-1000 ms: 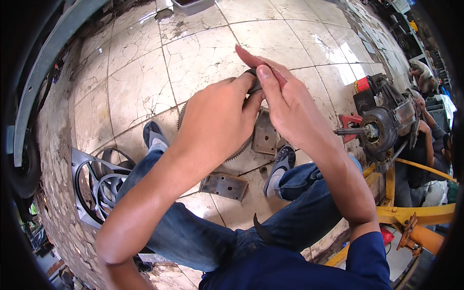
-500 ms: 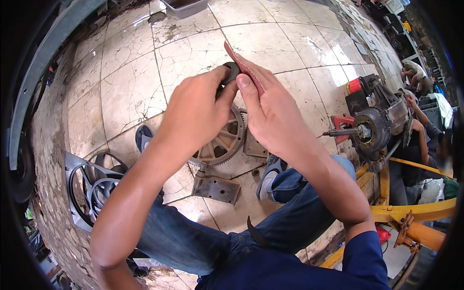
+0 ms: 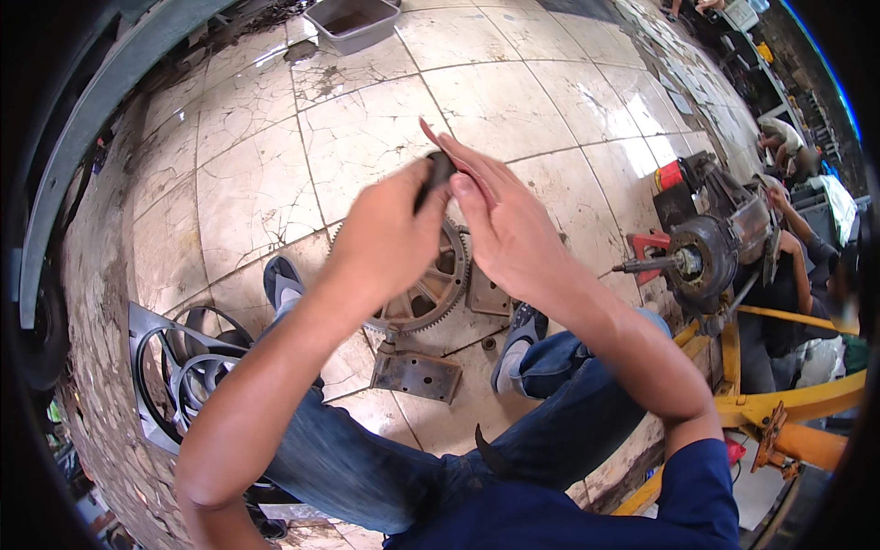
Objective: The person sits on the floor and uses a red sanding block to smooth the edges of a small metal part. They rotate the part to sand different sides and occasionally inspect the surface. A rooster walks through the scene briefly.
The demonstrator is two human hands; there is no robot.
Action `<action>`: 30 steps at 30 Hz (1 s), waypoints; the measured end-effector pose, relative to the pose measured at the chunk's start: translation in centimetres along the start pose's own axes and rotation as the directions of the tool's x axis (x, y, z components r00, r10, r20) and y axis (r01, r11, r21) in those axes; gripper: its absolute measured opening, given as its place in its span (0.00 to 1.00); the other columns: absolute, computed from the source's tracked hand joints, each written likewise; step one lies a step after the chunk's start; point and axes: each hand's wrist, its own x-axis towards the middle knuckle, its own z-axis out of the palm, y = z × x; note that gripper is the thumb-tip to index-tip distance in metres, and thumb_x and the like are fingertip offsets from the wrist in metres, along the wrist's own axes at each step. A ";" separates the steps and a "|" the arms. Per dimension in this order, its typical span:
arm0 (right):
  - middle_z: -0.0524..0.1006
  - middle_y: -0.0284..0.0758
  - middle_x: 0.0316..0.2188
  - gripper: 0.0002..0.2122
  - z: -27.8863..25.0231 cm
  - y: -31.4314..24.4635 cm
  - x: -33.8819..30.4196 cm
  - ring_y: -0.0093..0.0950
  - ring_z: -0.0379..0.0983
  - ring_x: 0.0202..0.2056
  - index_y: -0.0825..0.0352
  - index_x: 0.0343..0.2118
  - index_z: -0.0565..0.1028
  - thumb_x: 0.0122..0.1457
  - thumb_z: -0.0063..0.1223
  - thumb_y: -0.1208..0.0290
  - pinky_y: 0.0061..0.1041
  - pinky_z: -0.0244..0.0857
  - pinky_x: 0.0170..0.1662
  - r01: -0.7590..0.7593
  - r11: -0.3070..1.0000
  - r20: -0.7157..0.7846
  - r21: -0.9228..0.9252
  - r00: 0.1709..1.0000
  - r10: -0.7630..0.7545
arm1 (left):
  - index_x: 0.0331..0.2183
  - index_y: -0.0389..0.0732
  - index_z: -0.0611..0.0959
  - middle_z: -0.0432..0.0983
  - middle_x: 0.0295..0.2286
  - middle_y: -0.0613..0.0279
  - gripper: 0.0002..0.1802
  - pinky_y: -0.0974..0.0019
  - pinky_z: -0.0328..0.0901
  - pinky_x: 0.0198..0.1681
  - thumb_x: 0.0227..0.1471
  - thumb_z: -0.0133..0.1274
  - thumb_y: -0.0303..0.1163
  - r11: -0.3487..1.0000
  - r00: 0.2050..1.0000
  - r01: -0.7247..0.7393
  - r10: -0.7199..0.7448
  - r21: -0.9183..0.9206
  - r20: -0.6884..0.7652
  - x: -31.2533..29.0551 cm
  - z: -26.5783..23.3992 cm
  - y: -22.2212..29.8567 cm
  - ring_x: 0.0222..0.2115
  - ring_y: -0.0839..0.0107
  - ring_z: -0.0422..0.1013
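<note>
My left hand (image 3: 385, 234) is closed round a small dark rounded part (image 3: 441, 168), most of it hidden by the fingers. Against that part lies a folded reddish sheet of sandpaper (image 3: 427, 130), gripped between the thumb and flat fingers of my right hand (image 3: 510, 220). Both hands meet in mid-air, above a toothed metal wheel (image 3: 451, 291) on the floor between my feet. Beside the wheel are a metal bracket plate with holes (image 3: 417, 374) and a second plate (image 3: 489, 295), partly covered by my right arm.
A grey plastic tub (image 3: 353, 37) stands on the cracked tile floor at the far side. Flat gaskets and rings (image 3: 188, 367) lie at left. On the right, a person works beside a greasy axle assembly (image 3: 701, 261) near a yellow frame (image 3: 793, 399).
Both hands have come slightly nearer to me, with the sandpaper still against the dark part. The view has tilted a little, showing more of the tub.
</note>
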 end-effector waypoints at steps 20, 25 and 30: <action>0.74 0.48 0.50 0.19 -1.2 -1.2 0.8 0.37 0.72 0.50 0.68 0.58 0.68 0.71 0.33 0.64 0.29 0.63 0.54 -0.019 0.997 0.036 0.080 0.999 0.016 | 0.42 0.27 0.77 0.77 0.24 0.50 0.18 0.63 0.67 0.27 0.62 0.47 0.35 1.000 0.999 -0.003 0.001 0.028 0.054 0.9 -1.4 0.9 0.21 0.65 0.73; 0.76 0.40 0.32 0.20 -3.0 -3.1 1.6 0.25 0.69 0.30 0.67 0.57 0.70 0.71 0.33 0.60 0.23 0.65 0.38 -0.469 0.872 0.239 0.142 0.871 0.429 | 0.44 0.29 0.77 0.76 0.25 0.45 0.18 0.60 0.68 0.33 0.60 0.48 0.35 0.997 0.994 0.025 -0.017 -0.070 0.104 -0.8 -0.7 1.8 0.28 0.60 0.77; 0.71 0.31 0.26 0.23 -4.5 -4.6 1.0 0.16 0.57 0.23 0.68 0.57 0.70 0.71 0.34 0.57 0.18 0.58 0.28 -0.480 0.852 0.243 0.207 0.869 0.431 | 0.44 0.31 0.76 0.75 0.25 0.56 0.16 0.65 0.67 0.33 0.62 0.48 0.34 0.989 0.983 0.078 -0.056 -0.127 0.173 -0.2 -1.4 2.5 0.28 0.72 0.74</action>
